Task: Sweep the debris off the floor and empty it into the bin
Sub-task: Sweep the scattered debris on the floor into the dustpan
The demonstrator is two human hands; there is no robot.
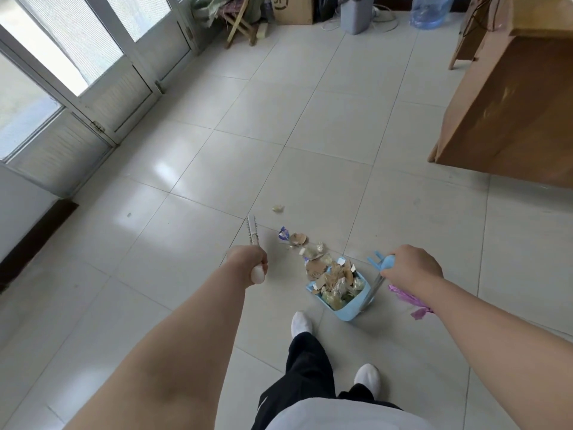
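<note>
Left hand (248,260): fingers clamped round the top of the broom's handle; the white end cap pokes out below the fist.
Broom (252,232): seen almost end-on, reaching down to the floor (310,125) just left of the loose debris.
Right hand (412,268): fingers clamped on the blue grip of the dustpan's upright handle.
Dustpan (347,310): light blue, on the tiles ahead of the person's feet, heaped with cardboard scraps and crumpled wrappers.
Loose debris (297,240): a trail of cardboard and wrapper bits runs from the pan's mouth across the tile; one pale crumpled piece (278,208) lies apart, farther out.
Purple plastic scrap (409,301): just beside the pan, partly under the right forearm.
Bin (356,15): grey, by the far wall, well apart from the pan, between a cardboard box (294,9) and a blue water jug (429,12).
Wooden table (511,103): at the right edge.
</note>
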